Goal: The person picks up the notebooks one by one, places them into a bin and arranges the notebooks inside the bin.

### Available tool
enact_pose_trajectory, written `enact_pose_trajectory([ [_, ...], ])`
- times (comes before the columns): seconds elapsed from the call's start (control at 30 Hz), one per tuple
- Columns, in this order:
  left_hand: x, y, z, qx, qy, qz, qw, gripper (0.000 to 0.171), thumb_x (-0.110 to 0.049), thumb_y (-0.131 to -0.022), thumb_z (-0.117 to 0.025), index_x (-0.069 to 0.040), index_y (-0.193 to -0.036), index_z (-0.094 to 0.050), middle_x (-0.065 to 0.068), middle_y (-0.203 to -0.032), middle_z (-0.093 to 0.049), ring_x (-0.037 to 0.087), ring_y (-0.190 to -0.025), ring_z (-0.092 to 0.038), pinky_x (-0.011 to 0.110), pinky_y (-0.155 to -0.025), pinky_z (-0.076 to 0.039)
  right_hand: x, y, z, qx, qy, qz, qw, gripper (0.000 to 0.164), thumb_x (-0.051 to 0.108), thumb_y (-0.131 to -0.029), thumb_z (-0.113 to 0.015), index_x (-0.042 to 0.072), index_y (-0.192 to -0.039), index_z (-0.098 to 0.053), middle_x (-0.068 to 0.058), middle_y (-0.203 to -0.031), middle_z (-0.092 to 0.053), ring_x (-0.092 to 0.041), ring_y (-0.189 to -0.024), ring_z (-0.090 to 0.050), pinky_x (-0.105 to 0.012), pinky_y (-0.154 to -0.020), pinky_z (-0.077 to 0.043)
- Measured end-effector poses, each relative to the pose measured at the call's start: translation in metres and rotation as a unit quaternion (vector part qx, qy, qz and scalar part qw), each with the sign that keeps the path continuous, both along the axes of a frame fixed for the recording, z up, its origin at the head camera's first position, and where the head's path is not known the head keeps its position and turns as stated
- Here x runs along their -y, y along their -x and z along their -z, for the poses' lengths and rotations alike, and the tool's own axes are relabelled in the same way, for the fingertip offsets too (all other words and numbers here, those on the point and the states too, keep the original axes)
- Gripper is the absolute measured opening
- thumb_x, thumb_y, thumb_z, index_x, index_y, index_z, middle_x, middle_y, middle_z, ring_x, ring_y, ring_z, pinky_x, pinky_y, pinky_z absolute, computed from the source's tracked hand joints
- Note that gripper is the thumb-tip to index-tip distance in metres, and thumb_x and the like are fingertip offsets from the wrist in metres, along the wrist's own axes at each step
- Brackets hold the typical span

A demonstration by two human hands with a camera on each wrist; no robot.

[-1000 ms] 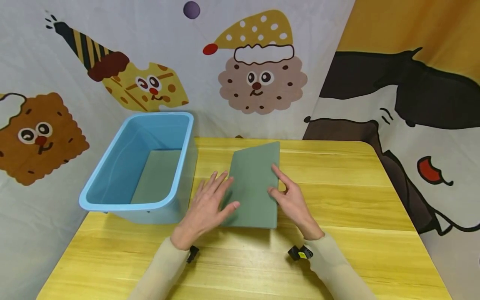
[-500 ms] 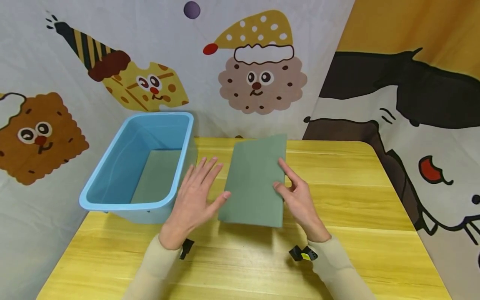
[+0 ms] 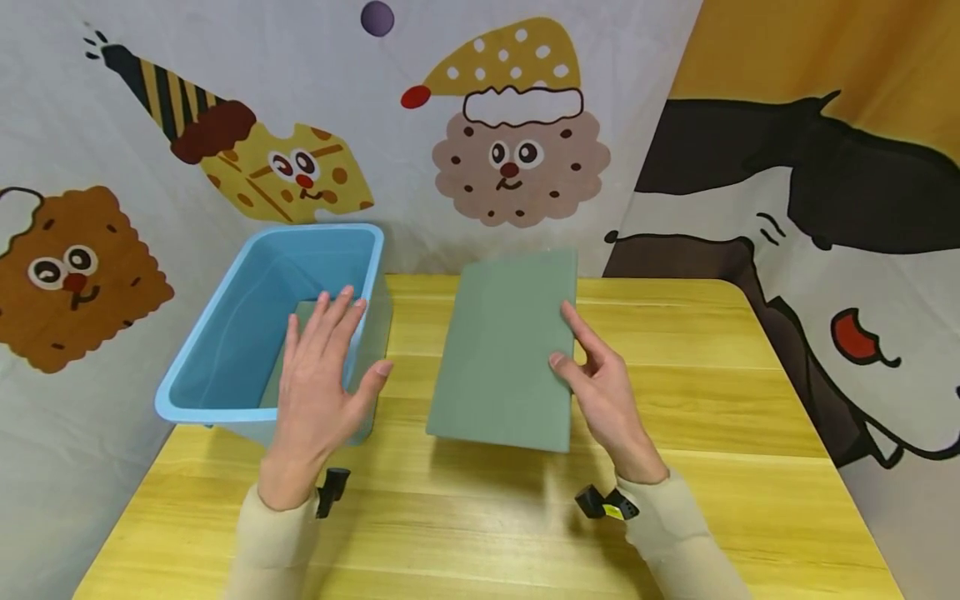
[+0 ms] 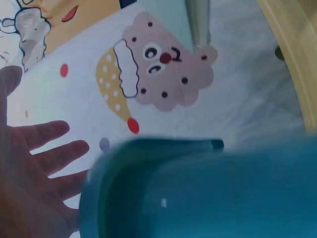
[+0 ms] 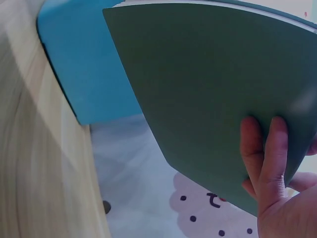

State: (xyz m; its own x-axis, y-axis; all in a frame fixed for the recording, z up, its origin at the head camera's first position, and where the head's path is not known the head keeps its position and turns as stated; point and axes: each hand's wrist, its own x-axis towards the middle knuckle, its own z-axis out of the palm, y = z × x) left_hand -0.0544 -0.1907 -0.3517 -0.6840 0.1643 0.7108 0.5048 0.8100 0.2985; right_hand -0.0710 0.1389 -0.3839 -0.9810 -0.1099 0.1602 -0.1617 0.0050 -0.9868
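Observation:
My right hand (image 3: 609, 398) pinches a green notebook (image 3: 498, 358) by its right edge, thumb on the front cover. Raised off the table, the notebook tilts with its cover towards me. In the right wrist view, two fingers (image 5: 275, 148) lie along the other cover, and white page edges show at the top. My left hand (image 3: 318, 392) holds nothing; its fingers are spread over the right side of a blue plastic bin (image 3: 225, 414). Whether it touches the rim cannot be told. A flat green thing (image 3: 305, 311), partly hidden by that hand, lies on the bin's floor.
Both hands are above a yellow wood-grain table (image 3: 720, 400); the bin stands at its left. A white curtain (image 3: 420, 208) with printed cartoon figures hangs right behind the table's far edge. Dark wrist camera mounts (image 3: 592, 502) stick out near the cuffs.
My left hand has left the notebook and moved left to the bin. The right hand has lifted the notebook from the table and carried it slightly right, tilting it up.

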Motion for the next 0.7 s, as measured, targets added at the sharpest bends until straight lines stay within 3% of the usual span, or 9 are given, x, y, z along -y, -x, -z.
enact_pose_trajectory([
  [0.2, 0.02, -0.002, -0.007, -0.001, 0.006, -0.03, 0.9995, 0.082, -0.069, -0.103, -0.04, -0.002, -0.149, -0.054, 0.018, -0.156, -0.049, 0.042, -0.149, -0.037, 0.07, -0.121, -0.01, 0.004, -0.003, -0.01, -0.018, -0.001, 0.0, 1.0, 0.067, 0.002, -0.101, -0.06, 0.025, -0.161, -0.039, 0.01, -0.167, -0.032, -0.012, -0.043, -0.021, -0.022, -0.048, -0.033],
  [0.47, 0.052, -0.008, -0.013, 0.035, 0.003, -0.075, 0.9966, 0.089, -0.074, -0.101, -0.038, -0.002, -0.152, -0.05, 0.017, -0.161, -0.043, 0.042, -0.152, -0.029, 0.068, -0.122, -0.005, 0.01, -0.005, -0.024, -0.02, -0.011, 0.009, 1.0, 0.066, 0.005, -0.102, -0.061, 0.03, -0.159, -0.04, 0.015, -0.165, -0.033, -0.011, -0.054, -0.023, -0.023, -0.059, -0.035],
  [0.53, 0.06, -0.01, -0.013, 0.042, 0.0, -0.085, 0.9955, 0.091, -0.076, -0.099, -0.038, -0.003, -0.153, -0.05, 0.016, -0.162, -0.041, 0.041, -0.153, -0.028, 0.068, -0.122, -0.005, 0.013, -0.006, -0.028, -0.021, -0.006, 0.006, 1.0, 0.065, 0.005, -0.103, -0.061, 0.03, -0.159, -0.04, 0.016, -0.165, -0.033, -0.005, -0.072, -0.047, -0.021, -0.068, -0.041],
  [0.57, 0.064, -0.01, -0.013, 0.045, -0.002, -0.091, 0.9948, 0.092, -0.077, -0.098, -0.039, -0.003, -0.153, -0.05, 0.016, -0.162, -0.041, 0.041, -0.154, -0.027, 0.068, -0.122, -0.005, 0.014, -0.005, -0.029, -0.021, 0.0, 0.004, 1.0, 0.065, 0.005, -0.102, -0.061, 0.03, -0.159, -0.04, 0.016, -0.165, -0.032, -0.002, -0.091, -0.055, -0.019, -0.073, -0.043],
  [0.6, 0.069, -0.011, -0.013, 0.047, -0.003, -0.097, 0.9942, 0.093, -0.077, -0.098, -0.04, -0.003, -0.153, -0.05, 0.017, -0.162, -0.041, 0.041, -0.153, -0.027, 0.068, -0.122, -0.005, 0.016, -0.005, -0.031, -0.022, 0.005, 0.001, 1.0, 0.066, 0.005, -0.102, -0.061, 0.029, -0.159, -0.04, 0.016, -0.166, -0.032, -0.001, -0.113, -0.054, -0.019, -0.079, -0.045],
  [0.63, 0.073, -0.012, -0.013, 0.05, -0.004, -0.103, 0.9934, 0.093, -0.077, -0.098, -0.04, -0.003, -0.153, -0.049, 0.017, -0.162, -0.04, 0.042, -0.153, -0.027, 0.069, -0.121, -0.005, 0.018, -0.005, -0.033, -0.024, 0.013, -0.003, 1.0, 0.066, 0.004, -0.102, -0.061, 0.027, -0.16, -0.04, 0.015, -0.166, -0.032, -0.002, -0.134, -0.044, -0.018, -0.086, -0.046],
  [0.7, 0.082, -0.013, -0.012, 0.059, -0.004, -0.116, 0.9915, 0.094, -0.077, -0.097, -0.041, -0.003, -0.153, -0.049, 0.018, -0.163, -0.039, 0.043, -0.153, -0.027, 0.069, -0.121, -0.004, 0.022, -0.004, -0.036, -0.029, 0.027, -0.013, 0.999, 0.066, 0.002, -0.101, -0.061, 0.023, -0.16, -0.039, 0.013, -0.167, -0.031, -0.003, -0.153, -0.021, -0.019, -0.095, -0.045],
])
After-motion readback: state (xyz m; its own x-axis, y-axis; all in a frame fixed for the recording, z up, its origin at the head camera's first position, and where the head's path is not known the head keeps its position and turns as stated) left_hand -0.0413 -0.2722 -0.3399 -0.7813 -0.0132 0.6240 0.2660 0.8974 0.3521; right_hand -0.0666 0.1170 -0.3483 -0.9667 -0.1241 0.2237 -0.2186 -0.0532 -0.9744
